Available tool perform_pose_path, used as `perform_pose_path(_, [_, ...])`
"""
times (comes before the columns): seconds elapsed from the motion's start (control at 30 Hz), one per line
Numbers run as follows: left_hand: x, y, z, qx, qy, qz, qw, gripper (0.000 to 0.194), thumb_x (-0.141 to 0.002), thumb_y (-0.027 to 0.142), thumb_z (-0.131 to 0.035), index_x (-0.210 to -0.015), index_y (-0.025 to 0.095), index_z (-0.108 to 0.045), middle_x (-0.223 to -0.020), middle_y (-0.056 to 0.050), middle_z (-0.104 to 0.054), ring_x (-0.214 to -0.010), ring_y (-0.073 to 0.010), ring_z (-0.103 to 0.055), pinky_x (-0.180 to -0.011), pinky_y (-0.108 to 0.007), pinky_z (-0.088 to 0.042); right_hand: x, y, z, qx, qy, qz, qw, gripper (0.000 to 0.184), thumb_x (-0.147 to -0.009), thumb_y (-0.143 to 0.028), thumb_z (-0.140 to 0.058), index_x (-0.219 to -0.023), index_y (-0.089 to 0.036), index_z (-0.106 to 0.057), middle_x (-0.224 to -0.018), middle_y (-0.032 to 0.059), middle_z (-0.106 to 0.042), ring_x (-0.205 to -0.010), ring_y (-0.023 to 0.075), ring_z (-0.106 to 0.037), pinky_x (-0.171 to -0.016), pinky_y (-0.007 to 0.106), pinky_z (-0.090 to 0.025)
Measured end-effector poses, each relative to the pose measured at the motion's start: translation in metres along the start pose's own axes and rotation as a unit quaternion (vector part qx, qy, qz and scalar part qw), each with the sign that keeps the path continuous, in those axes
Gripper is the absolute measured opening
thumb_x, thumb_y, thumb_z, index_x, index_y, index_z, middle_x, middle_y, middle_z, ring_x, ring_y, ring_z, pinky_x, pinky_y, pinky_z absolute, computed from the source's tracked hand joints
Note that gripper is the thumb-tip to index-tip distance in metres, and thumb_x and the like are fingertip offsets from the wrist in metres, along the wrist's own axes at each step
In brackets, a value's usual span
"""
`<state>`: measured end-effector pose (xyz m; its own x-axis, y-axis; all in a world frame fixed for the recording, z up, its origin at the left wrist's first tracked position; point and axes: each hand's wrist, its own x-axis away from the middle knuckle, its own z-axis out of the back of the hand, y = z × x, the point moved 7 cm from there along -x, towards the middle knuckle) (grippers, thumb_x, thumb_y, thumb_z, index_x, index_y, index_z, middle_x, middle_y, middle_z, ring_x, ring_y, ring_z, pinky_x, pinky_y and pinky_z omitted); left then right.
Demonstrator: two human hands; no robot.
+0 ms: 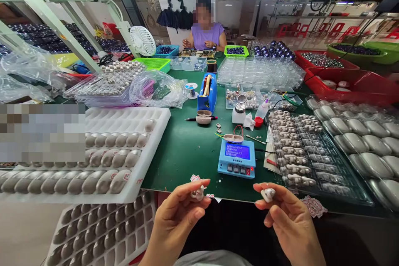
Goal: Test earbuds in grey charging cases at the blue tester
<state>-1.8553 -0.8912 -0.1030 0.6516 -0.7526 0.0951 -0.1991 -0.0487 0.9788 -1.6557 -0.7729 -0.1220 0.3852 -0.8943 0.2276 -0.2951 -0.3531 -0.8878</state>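
My left hand is pinched on a small white earbud at the table's near edge. My right hand pinches a second white earbud between thumb and fingers. Both hands hover just in front of a blue tester box with a lit blue screen. An open earbud case rests on top of the tester.
White foam trays of grey cases lie left, clear blister trays of parts right. A blue tape dispenser, a small bottle and red bins stand behind. A person in a purple top sits at the far side.
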Motion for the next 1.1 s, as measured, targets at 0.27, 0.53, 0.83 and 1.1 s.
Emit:
perform_pose_path(0.27, [-0.003,-0.011,0.001,-0.001,-0.013,0.000,1.000,0.025,-0.077,0.031,-0.079,-0.099,0.023,-0.074,-0.103,-0.005,-0.074,-0.074,-0.0138,-0.070,-0.074,-0.020,-0.059,-0.003,0.016,0.006,0.045,-0.017,0.009,0.999,0.029,-0.077,-0.045,-0.081,-0.097,-0.026,-0.075,-0.103,0.0069,-0.072,-0.075,0.0172,-0.069,-0.054,0.017,-0.056])
perform_pose_path(0.53, [-0.005,-0.032,0.003,-0.008,-0.100,0.022,0.995,0.027,-0.086,0.036,-0.070,-0.109,0.024,-0.073,-0.112,-0.010,-0.072,-0.076,-0.0172,-0.071,-0.073,-0.025,-0.060,-0.004,0.017,-0.011,0.318,-0.116,0.242,0.909,0.019,-0.095,-0.024,-0.059,-0.108,-0.029,-0.071,-0.110,0.0037,-0.068,-0.089,0.0186,-0.069,-0.074,0.026,-0.060])
perform_pose_path(0.83, [0.011,-0.059,-0.001,-0.001,-0.122,0.090,0.989,0.034,-0.083,0.043,-0.071,-0.113,0.026,-0.071,-0.108,-0.009,-0.073,-0.075,-0.0165,-0.070,-0.072,-0.026,-0.059,-0.001,0.018,-0.036,0.419,-0.158,0.356,0.820,0.026,-0.096,-0.010,-0.052,-0.116,-0.022,-0.063,-0.111,0.0057,-0.066,-0.103,0.0167,-0.064,-0.089,0.027,-0.056])
perform_pose_path(1.1, [0.012,-0.062,0.003,0.000,-0.097,0.114,0.989,0.037,-0.080,0.045,-0.073,-0.110,0.023,-0.072,-0.107,-0.009,-0.073,-0.075,-0.0175,-0.069,-0.073,-0.027,-0.058,-0.009,0.029,-0.032,0.324,-0.157,0.225,0.905,0.018,-0.096,-0.023,-0.057,-0.109,-0.025,-0.070,-0.107,0.0057,-0.068,-0.088,0.0184,-0.068,-0.074,0.027,-0.059])
